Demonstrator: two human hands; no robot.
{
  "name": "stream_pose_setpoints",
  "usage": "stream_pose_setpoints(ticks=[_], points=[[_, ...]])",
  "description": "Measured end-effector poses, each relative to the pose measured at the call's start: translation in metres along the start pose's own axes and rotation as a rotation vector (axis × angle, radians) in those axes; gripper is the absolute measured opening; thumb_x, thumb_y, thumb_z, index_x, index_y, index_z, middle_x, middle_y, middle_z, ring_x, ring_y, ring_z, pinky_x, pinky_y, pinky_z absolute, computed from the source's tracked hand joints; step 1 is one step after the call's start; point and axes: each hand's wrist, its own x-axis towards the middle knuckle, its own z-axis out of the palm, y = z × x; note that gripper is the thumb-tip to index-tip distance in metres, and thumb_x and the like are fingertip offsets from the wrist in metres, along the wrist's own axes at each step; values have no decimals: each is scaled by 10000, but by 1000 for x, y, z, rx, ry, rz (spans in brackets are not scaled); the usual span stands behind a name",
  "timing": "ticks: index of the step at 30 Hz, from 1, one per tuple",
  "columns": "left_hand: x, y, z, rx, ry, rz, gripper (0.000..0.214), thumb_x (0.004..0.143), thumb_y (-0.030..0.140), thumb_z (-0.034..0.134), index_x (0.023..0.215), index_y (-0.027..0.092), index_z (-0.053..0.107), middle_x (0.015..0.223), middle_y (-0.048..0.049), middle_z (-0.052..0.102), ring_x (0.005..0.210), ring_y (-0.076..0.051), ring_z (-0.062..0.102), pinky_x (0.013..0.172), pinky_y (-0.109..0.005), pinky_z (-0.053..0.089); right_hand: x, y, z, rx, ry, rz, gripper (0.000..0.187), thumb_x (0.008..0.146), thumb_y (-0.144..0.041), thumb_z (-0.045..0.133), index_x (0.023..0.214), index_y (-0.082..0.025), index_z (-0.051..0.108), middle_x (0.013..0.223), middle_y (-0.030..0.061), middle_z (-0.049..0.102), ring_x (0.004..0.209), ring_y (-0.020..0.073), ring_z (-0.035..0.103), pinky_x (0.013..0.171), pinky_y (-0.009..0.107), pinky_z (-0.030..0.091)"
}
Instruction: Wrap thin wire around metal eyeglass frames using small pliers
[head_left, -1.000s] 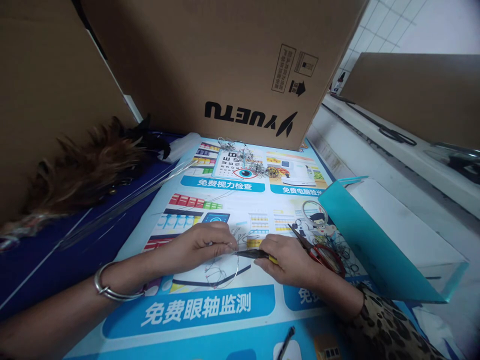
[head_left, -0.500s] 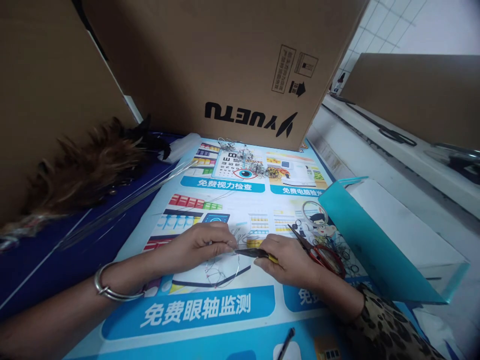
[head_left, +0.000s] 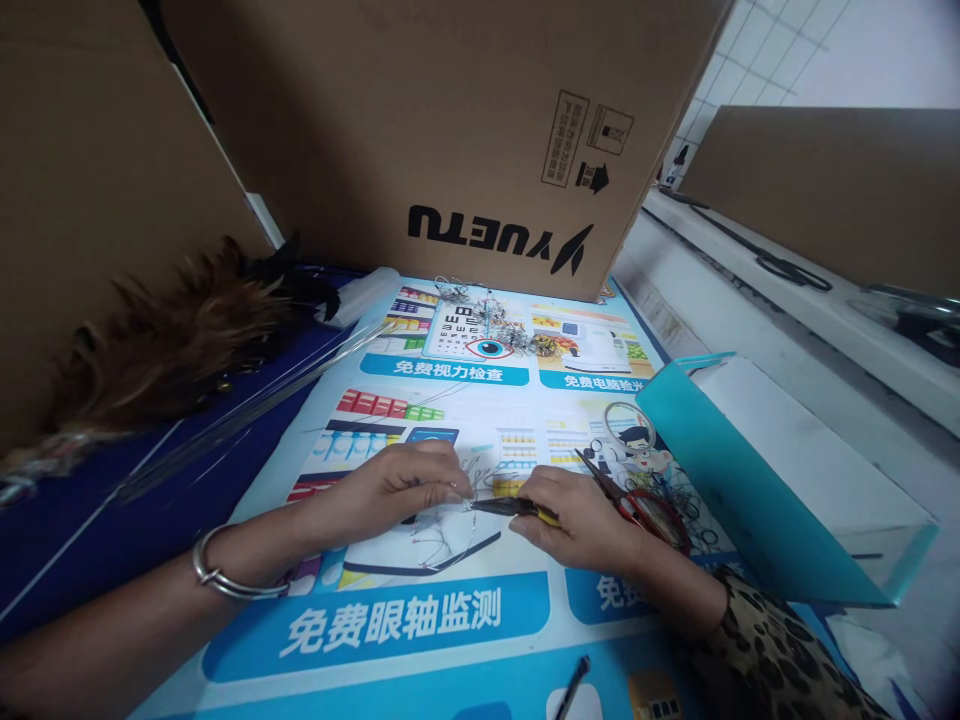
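Note:
My left hand (head_left: 416,482) is closed, its thumb and fingers pinching a thin wire (head_left: 471,538) that curves down from the fingertips over the printed sheet. My right hand (head_left: 574,518) is wrapped round the yellow handles of needle-nose pliers (head_left: 504,507). The dark jaws point left and meet the wire close by my left fingertips; whether they grip it is too small to tell. Loose bits of wire (head_left: 487,474) lie just behind the two hands. Beside my right hand rest scissors (head_left: 651,515) with red handles, close to a heap of dark wire loops (head_left: 694,505).
A large cardboard box (head_left: 360,130) stands at the back. Tangled wire pieces (head_left: 510,330) lie before it. On the left are a brown feather duster (head_left: 172,340) and a bundle of long straight wires (head_left: 262,400). A teal open box (head_left: 757,490) sits on the right.
The hands and the pliers hold almost the same place. The hanging wire below my left fingers has shifted slightly, and the plier tips have moved a touch to the right.

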Motion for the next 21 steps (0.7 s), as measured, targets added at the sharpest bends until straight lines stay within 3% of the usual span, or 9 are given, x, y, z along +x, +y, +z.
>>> stream_pose_setpoints(ticks=[21], points=[[0, -2, 8, -30, 85, 55, 175, 856, 210, 508, 896, 194, 677, 851, -43, 605, 806, -140, 581, 713, -232, 476, 0, -4, 4, -66, 44, -107, 250, 858, -396, 450, 828, -172, 556, 810, 51, 587, 757, 151, 533, 632, 241, 361]])
